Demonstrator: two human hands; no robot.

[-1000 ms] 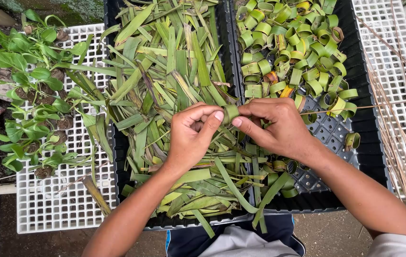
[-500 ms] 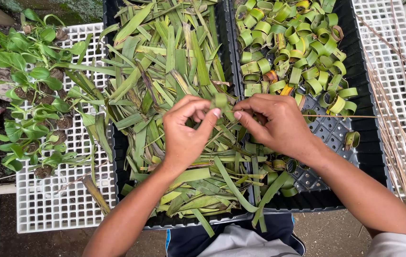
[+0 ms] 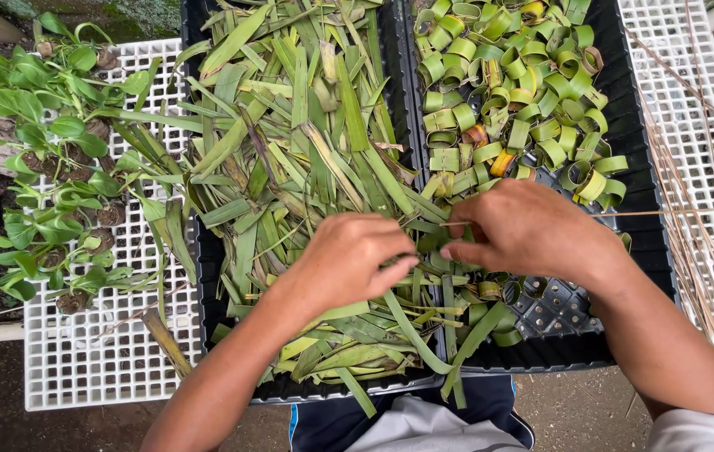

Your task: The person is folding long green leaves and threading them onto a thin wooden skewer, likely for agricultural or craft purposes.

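Two hands, both mine, meet over the seam between the two black trays in the head view. My left hand (image 3: 355,264) is curled closed, fingers folded down onto the heap of cut leaf strips (image 3: 307,167), and I cannot tell exactly which strip it pinches because the knuckles hide the tips. My right hand (image 3: 533,230) is also closed, thumb and forefinger pressed together on a thin brown stick (image 3: 667,213) that runs out level to the right, across the tray edge. Between the two hands, a bit of green leaf shows, touching both sets of fingertips.

Long flat strips fill the left black tray (image 3: 198,276), piled loosely and spilling over its near rim. Rolled leaf rings (image 3: 508,92), small green loops with a few yellowed ones, lie heaped in the far part of the right black tray (image 3: 625,125); its near part shows bare cells just beside my right wrist. A bundle of more thin sticks (image 3: 700,218) lies on the white grid tray (image 3: 692,67) at the right. On the left, another white grid panel (image 3: 81,368) carries small leafy seedlings (image 3: 47,159) in dark soil plugs, well apart from my hands.
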